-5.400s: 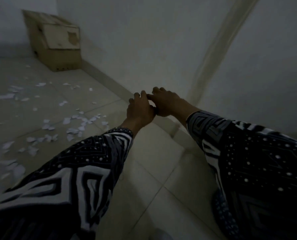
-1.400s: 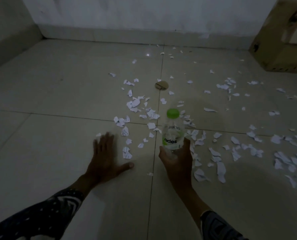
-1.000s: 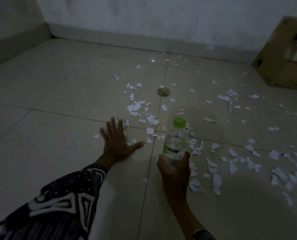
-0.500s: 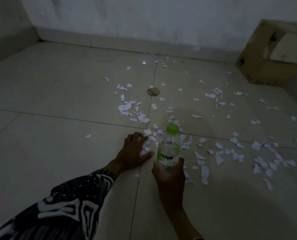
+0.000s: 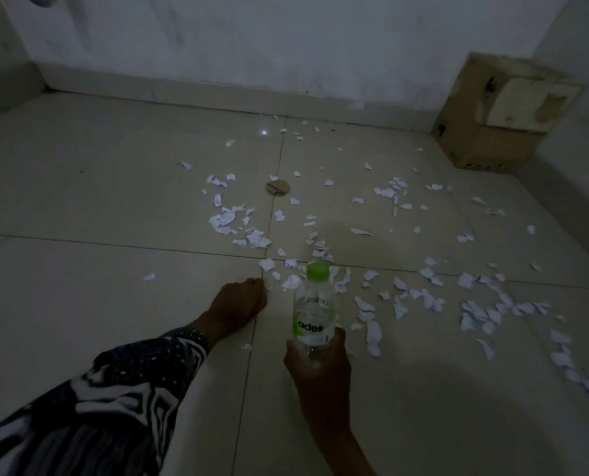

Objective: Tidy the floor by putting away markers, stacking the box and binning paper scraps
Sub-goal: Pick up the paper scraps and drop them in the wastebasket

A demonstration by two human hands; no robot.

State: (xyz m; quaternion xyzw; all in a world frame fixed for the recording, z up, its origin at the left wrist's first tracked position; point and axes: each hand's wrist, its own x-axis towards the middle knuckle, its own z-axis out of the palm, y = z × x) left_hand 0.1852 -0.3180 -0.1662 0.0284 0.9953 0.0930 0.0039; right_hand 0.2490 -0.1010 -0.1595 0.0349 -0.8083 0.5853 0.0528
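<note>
White paper scraps (image 5: 430, 298) litter the tiled floor (image 5: 97, 201), thickest in the middle and to the right. My left hand (image 5: 238, 304) rests on the floor at the near edge of the scraps, fingers curled in around some of them; a white bit shows at the fingertips. My right hand (image 5: 317, 365) grips the base of a clear plastic bottle (image 5: 315, 309) with a green cap, upright just right of the left hand. A cardboard box (image 5: 492, 132) stands in the far right corner. No markers are in view.
A small round brown disc (image 5: 278, 187) lies among the far scraps. Walls (image 5: 286, 46) with a low skirting close the room at the back, left and right. The room is dim. Bare tiles lie to the left.
My left hand slid right across the floor from flat and spread into the scraps, then curled its fingers over them. The right hand keeps hold of the bottle.
</note>
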